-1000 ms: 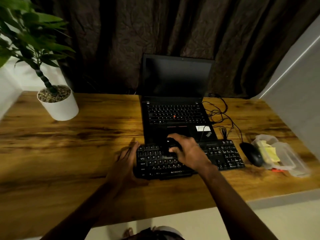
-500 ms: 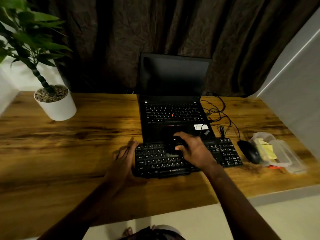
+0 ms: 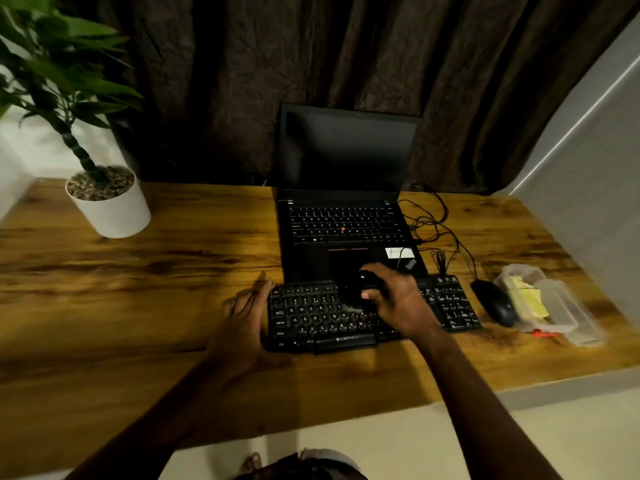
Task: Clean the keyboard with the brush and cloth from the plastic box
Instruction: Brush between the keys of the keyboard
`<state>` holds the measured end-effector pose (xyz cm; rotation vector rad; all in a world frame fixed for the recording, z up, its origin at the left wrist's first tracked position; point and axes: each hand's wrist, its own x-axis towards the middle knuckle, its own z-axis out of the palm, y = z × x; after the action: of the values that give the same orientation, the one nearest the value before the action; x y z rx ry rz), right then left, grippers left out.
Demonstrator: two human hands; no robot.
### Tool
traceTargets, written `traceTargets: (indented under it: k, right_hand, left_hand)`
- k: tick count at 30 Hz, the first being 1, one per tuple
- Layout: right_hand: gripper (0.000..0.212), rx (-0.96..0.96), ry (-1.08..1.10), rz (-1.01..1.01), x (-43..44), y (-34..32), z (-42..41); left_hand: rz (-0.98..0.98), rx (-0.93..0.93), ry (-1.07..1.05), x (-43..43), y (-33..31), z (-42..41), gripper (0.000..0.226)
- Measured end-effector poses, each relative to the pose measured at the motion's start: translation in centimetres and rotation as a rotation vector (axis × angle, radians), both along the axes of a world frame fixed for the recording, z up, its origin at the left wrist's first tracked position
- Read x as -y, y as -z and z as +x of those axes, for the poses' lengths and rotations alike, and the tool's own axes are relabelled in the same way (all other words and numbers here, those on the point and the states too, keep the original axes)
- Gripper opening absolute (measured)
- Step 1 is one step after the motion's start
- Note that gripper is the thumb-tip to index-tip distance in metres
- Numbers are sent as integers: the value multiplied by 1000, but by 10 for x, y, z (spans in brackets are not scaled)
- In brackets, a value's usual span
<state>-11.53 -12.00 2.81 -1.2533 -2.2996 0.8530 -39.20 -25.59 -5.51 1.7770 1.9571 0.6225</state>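
Note:
A black keyboard (image 3: 311,317) lies on the wooden desk (image 3: 138,306) in front of the laptop. My right hand (image 3: 398,299) grips a black brush (image 3: 353,289) with its pale bristles down on the middle keys. At the keyboard's left end my left hand (image 3: 242,317) steadies it, the fingers straight along its edge. The clear plastic box (image 3: 554,306) stands open at the right of the desk with a yellow cloth (image 3: 530,299) inside.
An open black laptop (image 3: 346,216) sits behind the keyboard. A black mouse (image 3: 495,303) and tangled cables (image 3: 436,230) lie to the right. A potted plant (image 3: 104,199) stands at the back left. A dark curtain hangs behind the desk.
My right hand has carried the brush a little to the right and toward the keyboard's far rows. My left hand has stayed at the keyboard's left end.

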Motion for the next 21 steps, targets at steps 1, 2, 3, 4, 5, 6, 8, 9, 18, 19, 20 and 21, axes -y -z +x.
traceTargets:
  k: [1, 2, 3, 4, 5, 6, 8, 9, 18, 19, 20, 21]
  right_hand:
    - [42, -3, 14, 5, -2, 1, 5]
    - [42, -9, 23, 17, -4, 3, 6]
    - [42, -13, 23, 28, -4, 4, 4]
    - [42, -21, 16, 32, -3, 6, 0]
    - [42, -33, 6, 30, 0, 7, -6]
    - [42, -49, -8, 20, 2, 9, -13]
    - [40, -81, -41, 5, 5, 10, -23]
    - [40, -93, -53, 2, 6, 10, -26]
    - [40, -43, -34, 14, -16, 4, 16]
    - [39, -40, -40, 19, -16, 4, 14]
    - [38, -41, -55, 23, -14, 5, 10]
    - [36, -51, -75, 28, -13, 6, 6]
  left_hand:
    - [9, -5, 2, 1, -2, 1, 153]
    - [14, -6, 0, 1, -3, 1, 152]
    - [10, -4, -3, 1, -4, 2, 151]
    - [1, 0, -7, 2, -6, 3, 151]
    - [-14, 7, -10, 2, -8, 4, 151]
    - [-27, 16, -12, 2, -10, 5, 151]
    - [-40, 25, -9, 2, -13, 6, 151]
    - [-35, 28, -4, 2, -13, 6, 151]
    - [0, 68, -5, 2, -12, 7, 146]
    - [-4, 63, -11, 3, -12, 7, 146]
    - [-11, 59, -20, 4, -12, 7, 145]
    - [-15, 53, -31, 4, -12, 7, 145]
